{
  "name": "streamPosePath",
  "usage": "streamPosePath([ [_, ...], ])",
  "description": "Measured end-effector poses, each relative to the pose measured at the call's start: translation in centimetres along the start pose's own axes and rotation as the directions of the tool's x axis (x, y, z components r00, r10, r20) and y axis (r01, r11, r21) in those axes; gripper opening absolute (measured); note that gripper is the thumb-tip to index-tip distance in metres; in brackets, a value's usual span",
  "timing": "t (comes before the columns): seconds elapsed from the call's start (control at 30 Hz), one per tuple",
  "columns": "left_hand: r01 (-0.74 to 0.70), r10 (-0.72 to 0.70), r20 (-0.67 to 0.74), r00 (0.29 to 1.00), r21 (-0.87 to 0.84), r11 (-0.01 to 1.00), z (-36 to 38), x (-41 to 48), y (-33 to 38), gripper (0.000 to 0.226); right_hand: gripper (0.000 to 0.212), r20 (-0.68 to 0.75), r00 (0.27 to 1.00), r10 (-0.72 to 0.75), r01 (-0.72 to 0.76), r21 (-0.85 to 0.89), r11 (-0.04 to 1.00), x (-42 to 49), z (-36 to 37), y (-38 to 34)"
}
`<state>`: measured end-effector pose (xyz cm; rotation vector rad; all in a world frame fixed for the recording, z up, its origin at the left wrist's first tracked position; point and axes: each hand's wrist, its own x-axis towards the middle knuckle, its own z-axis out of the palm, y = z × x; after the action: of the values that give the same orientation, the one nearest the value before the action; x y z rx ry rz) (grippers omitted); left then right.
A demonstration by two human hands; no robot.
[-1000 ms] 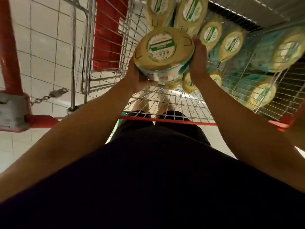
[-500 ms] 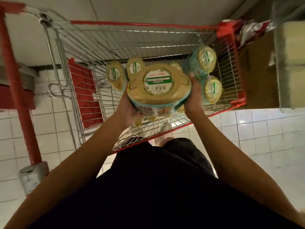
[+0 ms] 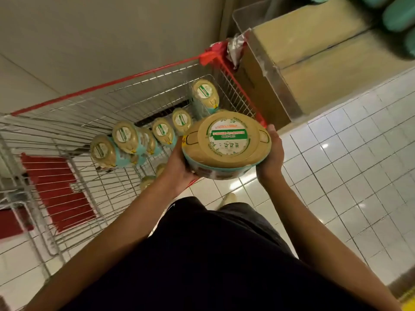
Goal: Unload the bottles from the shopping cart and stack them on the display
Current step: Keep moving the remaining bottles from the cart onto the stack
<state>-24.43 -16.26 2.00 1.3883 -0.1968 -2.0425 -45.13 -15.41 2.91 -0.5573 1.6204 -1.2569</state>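
I hold one bottle [image 3: 226,142] upright between both palms, its wide tan cap with a round green-and-white label facing me and a teal body below. My left hand [image 3: 177,169] presses its left side and my right hand [image 3: 270,158] its right side. The bottle hangs above the right rim of the wire shopping cart [image 3: 67,122]. Several matching bottles [image 3: 125,140] stand inside the cart, one further back [image 3: 205,94]. The display [image 3: 314,55] is a tan stepped block at the upper right, with teal bottles [image 3: 399,16] blurred at its top corner.
The cart has a red rim and a red child-seat flap [image 3: 58,194] at the left. White floor tiles [image 3: 348,164] spread to the right between me and the display. A plain wall runs behind the cart. My dark clothing fills the lower view.
Both hands have carried the bottle up and rightward out of the cart to its right rim. My view has swung right, and the display now shows.
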Motion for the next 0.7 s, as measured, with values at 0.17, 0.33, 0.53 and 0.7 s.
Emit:
streamPosePath([
  [0.17,-0.038,0.035,0.040,0.999,0.080,0.996,8.7,1.6,-3.2,0.056,0.054,0.003,0.994,-0.108,0.107,-0.097,0.989,3.4,-8.4,-2.9],
  [0.33,-0.045,0.034,0.083,0.996,0.129,0.991,16.1,3.8,-5.8,0.055,0.058,-0.081,0.994,-0.067,0.061,-0.074,0.995,7.2,-15.3,-4.8],
  [0.53,-0.039,0.002,0.122,0.993,0.299,0.953,22.4,6.1,-6.1,0.062,0.059,-0.104,0.994,-0.033,0.043,0.093,0.995,11.2,-20.6,-5.7],
  [0.7,-0.020,-0.031,0.113,0.993,0.418,0.908,27.5,9.5,-4.1,0.052,0.054,-0.162,0.987,0.006,0.014,0.122,0.992,16.1,-22.9,-7.5],
])
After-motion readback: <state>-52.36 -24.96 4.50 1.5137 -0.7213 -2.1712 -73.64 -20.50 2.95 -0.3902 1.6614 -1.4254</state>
